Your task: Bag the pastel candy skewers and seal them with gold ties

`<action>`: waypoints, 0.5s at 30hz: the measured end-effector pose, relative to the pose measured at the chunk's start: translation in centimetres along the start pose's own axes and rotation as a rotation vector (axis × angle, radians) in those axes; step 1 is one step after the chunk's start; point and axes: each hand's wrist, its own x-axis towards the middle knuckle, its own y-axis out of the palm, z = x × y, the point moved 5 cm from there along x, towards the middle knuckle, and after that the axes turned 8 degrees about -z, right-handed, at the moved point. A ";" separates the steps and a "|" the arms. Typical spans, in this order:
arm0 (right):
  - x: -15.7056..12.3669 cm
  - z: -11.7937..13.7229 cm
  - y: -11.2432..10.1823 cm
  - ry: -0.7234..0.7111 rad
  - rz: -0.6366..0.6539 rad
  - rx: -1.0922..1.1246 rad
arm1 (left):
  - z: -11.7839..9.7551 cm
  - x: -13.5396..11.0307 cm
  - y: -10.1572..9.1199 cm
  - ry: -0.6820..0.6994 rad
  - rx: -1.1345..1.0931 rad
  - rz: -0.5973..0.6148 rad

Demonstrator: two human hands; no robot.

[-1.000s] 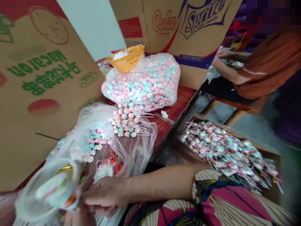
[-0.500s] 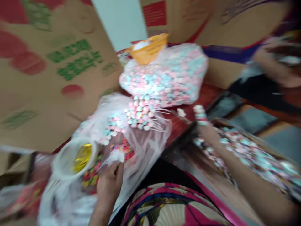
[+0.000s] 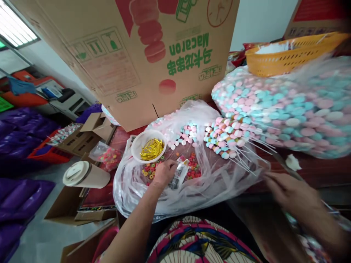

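Note:
My left hand (image 3: 164,172) is closed, thumb and finger pinched at the edge of small clear plastic bags (image 3: 179,174) that lie among red and yellow ring candies (image 3: 194,168). Just behind it, a white bowl (image 3: 134,149) holds gold twist ties (image 3: 151,149). My right hand (image 3: 293,193), blurred, reaches in from the right with fingers stretched out and nothing visible in them. Its fingertips are near the edge of a clear plastic sheet (image 3: 219,191) and the white sticks of a pile of pink, blue and white marshmallow skewers (image 3: 230,133). Loose marshmallows (image 3: 186,134) lie left of the pile.
A large bag of marshmallows (image 3: 290,109) with an orange basket (image 3: 290,60) on it fills the back right. A tall cardboard box (image 3: 148,84) stands behind. A lidded cup (image 3: 87,175) and a candy bag (image 3: 108,155) are at left. Wrapped skewers (image 3: 312,244) lie low right.
The view has swung left. My right hand, which held a marshmallow skewer over the box at right, has come back toward the skewer pile without it. My left hand stays by the clear bags.

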 end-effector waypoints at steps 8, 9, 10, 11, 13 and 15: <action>7.5 7.8 14.3 -0.029 0.199 0.267 | 0.8 -2.1 -3.3 0.044 -0.432 -0.129; 7.7 8.0 15.1 0.044 0.250 0.337 | 0.8 -2.3 -3.5 0.015 -0.588 -0.130; 7.6 8.0 15.6 0.128 0.325 0.412 | 0.7 -2.4 -3.5 -0.012 -0.739 -0.103; 7.2 8.0 16.1 0.210 0.412 0.484 | 0.4 -2.5 -3.4 -0.028 -0.867 -0.045; 6.0 8.1 16.6 0.333 0.543 0.587 | -0.4 -2.5 -3.1 -0.015 -1.024 0.116; 4.9 8.3 16.7 0.387 0.552 0.599 | -1.1 -2.3 -2.9 0.007 -1.068 0.210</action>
